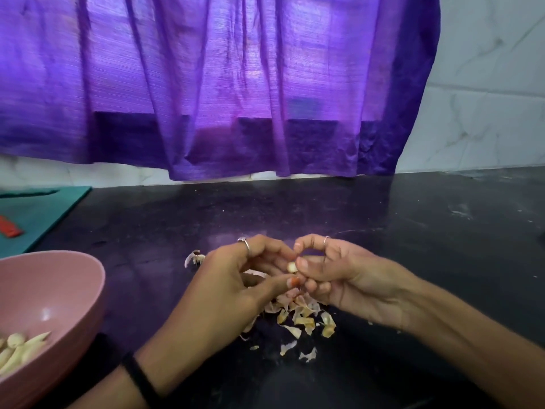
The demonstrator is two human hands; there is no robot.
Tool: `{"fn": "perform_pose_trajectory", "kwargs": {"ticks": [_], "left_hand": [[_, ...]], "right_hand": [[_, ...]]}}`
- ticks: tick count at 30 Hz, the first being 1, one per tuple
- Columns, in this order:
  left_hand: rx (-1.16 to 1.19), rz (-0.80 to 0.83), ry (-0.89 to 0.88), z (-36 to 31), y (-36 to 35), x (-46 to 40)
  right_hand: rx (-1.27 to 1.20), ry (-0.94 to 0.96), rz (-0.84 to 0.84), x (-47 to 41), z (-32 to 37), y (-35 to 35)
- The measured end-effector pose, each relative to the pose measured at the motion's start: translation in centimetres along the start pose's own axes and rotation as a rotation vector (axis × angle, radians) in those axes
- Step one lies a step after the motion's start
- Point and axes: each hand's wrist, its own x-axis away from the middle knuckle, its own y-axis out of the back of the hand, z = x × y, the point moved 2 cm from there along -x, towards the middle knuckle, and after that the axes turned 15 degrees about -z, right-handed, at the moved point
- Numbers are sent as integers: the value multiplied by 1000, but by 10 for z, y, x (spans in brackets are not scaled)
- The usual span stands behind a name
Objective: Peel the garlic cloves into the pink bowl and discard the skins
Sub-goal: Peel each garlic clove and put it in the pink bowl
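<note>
Clove [292, 267] sits pinched between left hand [236, 278] and right hand [333, 276], above skins [303, 317] on counter [383, 219]. Likely small, light, firm, slippery once bared: grip its ends, strip papery, brittle skin sideways. Bowl [73, 273] near left

Two bare forearms and hands, lightly adorned

The left hand [236, 278] wears a thin silver ring [244, 242] with a small raised setting on one finger, and a black band [138, 376], soft and cord-like, circles the left wrist. The right hand [339, 276] carries a plain, slim silver ring [326, 240] on one finger. One left fingertip shows an orange-red nail [295, 281]. No sleeves reach the forearms; both are uncovered up to the frame's edge.
</note>
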Motion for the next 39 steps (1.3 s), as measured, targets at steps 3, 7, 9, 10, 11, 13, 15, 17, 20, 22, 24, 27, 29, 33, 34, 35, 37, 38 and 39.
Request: {"fn": "perform_pose_trajectory", "kwargs": {"ticks": [3,7,9,10,11,13,15,17,20,22,24,27,29,33,34,35,37,38,39], "left_hand": [[66,-1,13,-2,-2,0],[153,-24,72,-2,-3,0],[185,-48,109,-2,-3,0],[202,-61,127,-1,-3,-1],[219,-77,141,-1,-2,-1],[244,-105,160,1,-2,-2],[263,-118,173,1,-2,-2],[282,-136,186,1,-2,-2],[320,-161,219,1,-1,-2],[327,-164,232,0,-1,-2],[331,-162,242,-1,-1,-2],[333,-178,267,1,-1,-2],[326,-192,273,2,-1,-2],[276,-209,265,4,-1,-2],[263,-219,261,5,-1,-2],[251,-230,256,5,-2,-2],[239,-247,250,4,-2,-2],[238,-257,251,3,-2,-2],[239,-268,253,3,-2,-2]], "right_hand": [[32,67,-33,1,-1,0],[92,161,-88,5,-4,-4],[90,195,-100,5,-5,-5],[87,210,-107,5,-6,-6],[87,225,-115,4,-6,-7],[105,258,-134,2,-7,-8],[124,286,-150,0,-7,-10],[136,303,-154,0,-8,-13],[145,322,-156,-1,-9,-16],[130,327,-156,-2,-9,-18],[115,323,-159,-4,-10,-19],[82,314,-160,-7,-13,-19],[81,322,-159,-8,-15,-18],[152,378,-170,-9,-16,-17],[181,403,-172,-9,-16,-17],[208,428,-173,-10,-17,-17],[247,464,-167,-9,-18,-19],[259,475,-163,-9,-19,-20],[267,480,-158,-9,-19,-21]]}}
